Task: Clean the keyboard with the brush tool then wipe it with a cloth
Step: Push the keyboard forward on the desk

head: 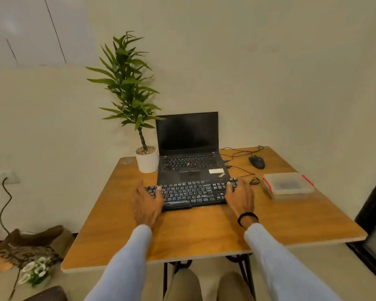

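Both hands lie flat, fingers fairly straight: left hand (147,203) on the nine o'clock end and right hand (240,197) on the three o'clock end of the black corded keyboard (191,193), mid wooden surface (204,231). At three o'clock sits a clear red-clipped plastic box (288,185). No brush or cloth shows, so cleaning looks unstarted.
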